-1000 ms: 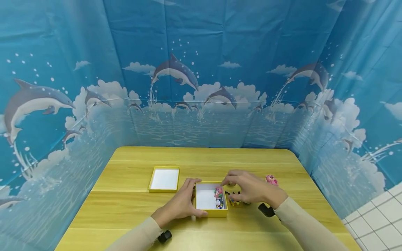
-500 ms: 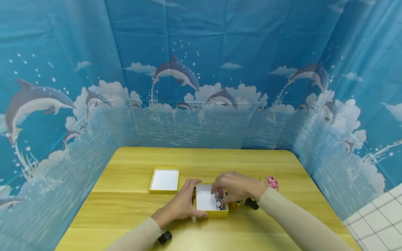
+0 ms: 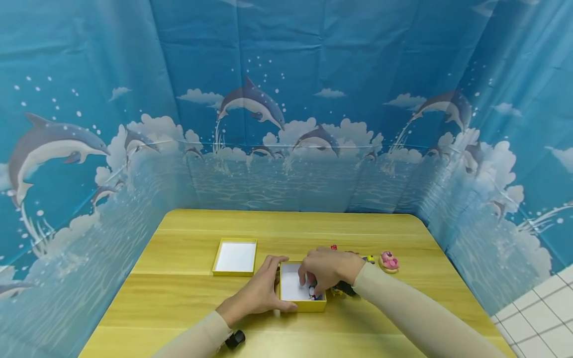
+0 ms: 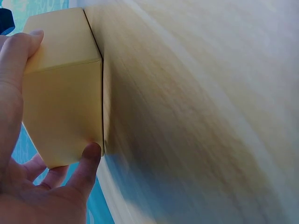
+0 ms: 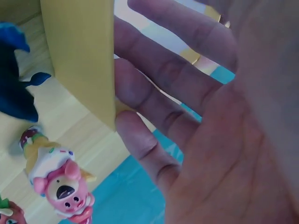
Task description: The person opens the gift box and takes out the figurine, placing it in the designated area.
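Note:
A yellow box with a white inside stands on the table in front of me. My left hand grips its left side, thumb at the near wall and fingers at the far corner; in the left wrist view the thumb and fingers spread round the yellow walls. My right hand reaches over the right wall with its fingers inside the box. By its thumb shows a small penguin figurine. The right wrist view has the fingers bent over the box wall, their tips hidden; I cannot tell whether they pinch a figurine.
A shallow yellow lid, white inside, lies at the left. Right of the box are a pink bear figurine, a yellow-and-blue one, a red one and a partly hidden yellow one. A dolphin-print curtain surrounds the table.
My right hand has moved left from the figurines beside the box to inside it, and now covers the pink figurine seen there earlier. The left hand keeps its grip on the box.

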`<state>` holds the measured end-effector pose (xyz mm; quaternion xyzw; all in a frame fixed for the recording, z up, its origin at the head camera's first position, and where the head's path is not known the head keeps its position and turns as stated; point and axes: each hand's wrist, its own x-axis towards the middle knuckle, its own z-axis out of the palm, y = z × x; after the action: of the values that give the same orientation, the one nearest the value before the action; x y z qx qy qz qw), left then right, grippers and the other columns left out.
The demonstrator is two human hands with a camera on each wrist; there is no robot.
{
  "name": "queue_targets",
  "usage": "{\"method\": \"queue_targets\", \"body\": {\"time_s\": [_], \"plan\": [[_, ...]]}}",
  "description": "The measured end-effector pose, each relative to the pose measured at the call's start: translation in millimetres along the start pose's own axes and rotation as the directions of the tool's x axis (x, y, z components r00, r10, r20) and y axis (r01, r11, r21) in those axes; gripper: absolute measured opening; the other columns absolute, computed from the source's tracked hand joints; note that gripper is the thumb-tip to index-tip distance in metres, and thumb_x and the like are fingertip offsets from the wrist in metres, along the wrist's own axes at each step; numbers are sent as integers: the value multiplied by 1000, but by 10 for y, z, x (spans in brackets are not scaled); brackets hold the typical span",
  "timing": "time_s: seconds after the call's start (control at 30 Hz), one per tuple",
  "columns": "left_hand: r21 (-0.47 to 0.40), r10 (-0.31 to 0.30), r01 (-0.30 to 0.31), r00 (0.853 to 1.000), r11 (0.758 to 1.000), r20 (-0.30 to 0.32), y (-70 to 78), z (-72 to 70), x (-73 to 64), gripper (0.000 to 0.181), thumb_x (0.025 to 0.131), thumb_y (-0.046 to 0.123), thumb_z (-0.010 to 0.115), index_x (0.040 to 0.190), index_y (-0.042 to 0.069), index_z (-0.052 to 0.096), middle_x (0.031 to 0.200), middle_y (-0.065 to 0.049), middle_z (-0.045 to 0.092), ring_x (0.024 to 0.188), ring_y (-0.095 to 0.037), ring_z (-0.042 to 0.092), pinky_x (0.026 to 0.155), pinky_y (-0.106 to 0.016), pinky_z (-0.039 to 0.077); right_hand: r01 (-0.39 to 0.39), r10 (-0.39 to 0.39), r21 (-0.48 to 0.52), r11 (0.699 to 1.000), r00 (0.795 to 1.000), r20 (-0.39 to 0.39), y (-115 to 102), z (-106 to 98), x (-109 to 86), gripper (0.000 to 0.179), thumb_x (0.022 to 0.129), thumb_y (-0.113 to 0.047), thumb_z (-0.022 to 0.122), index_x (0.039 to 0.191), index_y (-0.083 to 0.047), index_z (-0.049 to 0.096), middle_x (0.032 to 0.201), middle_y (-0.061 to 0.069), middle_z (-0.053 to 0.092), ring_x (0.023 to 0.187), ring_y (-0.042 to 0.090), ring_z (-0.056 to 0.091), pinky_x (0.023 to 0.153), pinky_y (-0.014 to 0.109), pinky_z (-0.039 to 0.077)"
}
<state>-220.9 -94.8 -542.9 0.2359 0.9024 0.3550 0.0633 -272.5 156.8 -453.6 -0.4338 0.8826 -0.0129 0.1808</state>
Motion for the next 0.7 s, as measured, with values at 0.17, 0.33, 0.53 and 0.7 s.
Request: {"method": "queue_targets", "body": {"time_s": [0.17, 0.33, 0.53, 0.7], "plan": [[2, 3, -3, 1000, 1000, -4, -9, 11, -6, 126, 85, 69, 99, 179, 15, 35, 171, -11, 46, 131, -21, 59, 115, -48, 59, -38, 39, -33, 999, 998, 42, -33, 20, 55, 30, 91, -22, 103, 116, -31, 91, 98, -14, 85, 83, -3, 66, 100, 36, 54], [5, 8, -8, 1000, 1000, -5, -8, 18, 3, 126, 86, 68, 99, 179, 14, 35, 171, -13, 46, 133, -22, 59, 116, -48, 59, -44, 46, -33, 998, 998, 51, -36, 47, 79, 24, 91, -22, 103, 111, -31, 92, 97, -17, 84, 84, -5, 68, 95, 27, 59], [0, 5, -5, 1000, 1000, -6, -22, 18, 9, 127, 85, 70, 99, 180, 15, 35, 171, -11, 46, 132, -20, 59, 116, -47, 59, -29, 28, 16, 999, 998, 57, -12, 67, 75, 18, 95, -19, 99, 110, -26, 93, 100, -15, 85, 87, -5, 70, 86, 20, 63], [-1, 9, -9, 1000, 1000, -5, -20, 18, 13, 126, 85, 69, 99, 180, 16, 34, 170, -10, 46, 127, -18, 59, 113, -45, 59, 1, -3, 63, 998, 999, 41, 30, 100, 96, 15, 99, -21, 97, 113, -22, 92, 101, -13, 84, 85, -4, 67, 83, 19, 60]]}}
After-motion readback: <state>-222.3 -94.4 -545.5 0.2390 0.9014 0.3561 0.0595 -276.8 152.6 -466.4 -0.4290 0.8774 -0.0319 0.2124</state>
